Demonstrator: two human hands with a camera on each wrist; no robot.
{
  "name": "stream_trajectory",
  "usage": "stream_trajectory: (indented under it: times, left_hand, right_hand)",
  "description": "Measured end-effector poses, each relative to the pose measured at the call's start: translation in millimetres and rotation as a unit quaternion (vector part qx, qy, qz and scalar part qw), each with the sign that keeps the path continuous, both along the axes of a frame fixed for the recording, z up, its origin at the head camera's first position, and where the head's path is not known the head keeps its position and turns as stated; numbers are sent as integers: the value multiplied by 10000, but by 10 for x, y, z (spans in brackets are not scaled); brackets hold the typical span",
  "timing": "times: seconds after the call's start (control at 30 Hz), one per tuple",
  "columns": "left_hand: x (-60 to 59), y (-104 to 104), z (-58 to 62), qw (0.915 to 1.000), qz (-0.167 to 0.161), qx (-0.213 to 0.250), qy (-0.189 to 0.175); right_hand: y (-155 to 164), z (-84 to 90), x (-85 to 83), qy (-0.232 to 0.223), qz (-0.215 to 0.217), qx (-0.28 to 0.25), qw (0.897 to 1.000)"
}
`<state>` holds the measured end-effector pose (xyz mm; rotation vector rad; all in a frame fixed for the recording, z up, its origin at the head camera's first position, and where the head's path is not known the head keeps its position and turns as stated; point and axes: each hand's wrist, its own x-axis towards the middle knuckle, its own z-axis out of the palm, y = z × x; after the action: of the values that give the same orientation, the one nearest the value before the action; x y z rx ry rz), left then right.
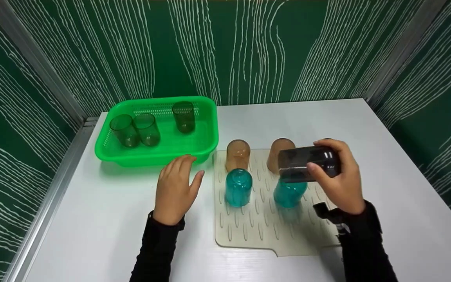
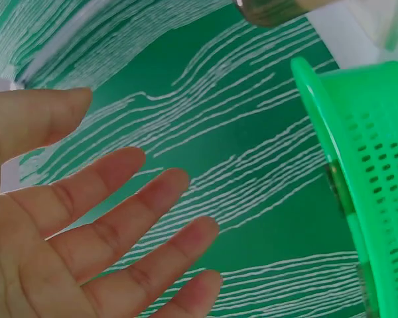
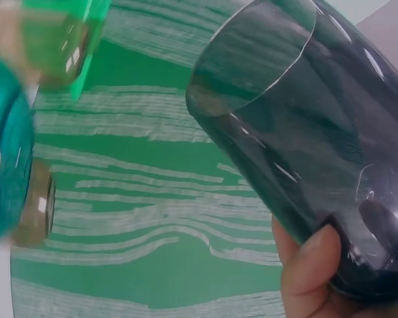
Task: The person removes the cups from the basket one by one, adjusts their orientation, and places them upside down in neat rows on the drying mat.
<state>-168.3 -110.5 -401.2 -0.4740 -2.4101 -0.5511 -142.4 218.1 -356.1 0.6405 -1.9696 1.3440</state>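
Note:
My right hand [image 1: 341,176] grips a dark smoky cup [image 1: 307,163] turned on its side, held above the beige drying mat [image 1: 268,231]. The right wrist view shows the dark cup [image 3: 318,152] close up with my thumb [image 3: 312,278] against it. On the mat, upside down, stand two teal cups [image 1: 238,187] [image 1: 289,192] and two amber cups [image 1: 237,154] [image 1: 279,152]. My left hand [image 1: 176,188] hovers flat with straight fingers [image 2: 119,218] over the table, between the green basket [image 1: 206,113] and the mat, holding nothing.
Three green cups [image 1: 123,130] [image 1: 146,128] [image 1: 184,116] stand upright in the green basket at the back left. Its perforated wall [image 2: 371,172] fills the right of the left wrist view. Green patterned walls surround the white table [image 1: 397,164] on three sides.

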Motion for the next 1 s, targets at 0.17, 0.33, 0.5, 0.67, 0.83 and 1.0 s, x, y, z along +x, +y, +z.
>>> stream_trajectory:
  times: [0.17, 0.33, 0.5, 0.67, 0.83, 1.0]
  left_hand:
    - [-4, -13, -37, 9991, 140, -243, -332]
    - [4, -27, -50, 9988, 171, -268, -377]
    - [5, -22, -59, 9982, 191, -324, -471]
    - [13, -20, -41, 9981, 199, -295, -493]
    - [19, -9, -23, 9984, 184, -271, -455]
    - [29, -10, -32, 9983, 178, -267, -477]
  right_hand:
    - [207, 11, 8, -45, -663, 485, 9966]
    - [473, -102, -67, -347, -1236, 976, 9869]
    - [730, -292, -141, -926, -1664, 1718, 9665]
    - [861, -446, -177, -1616, -1755, 2619, 9352]
    - [986, -621, -209, -1992, -1918, 3081, 9103]
    - [1061, -795, -257, -2312, -1941, 3349, 8926]
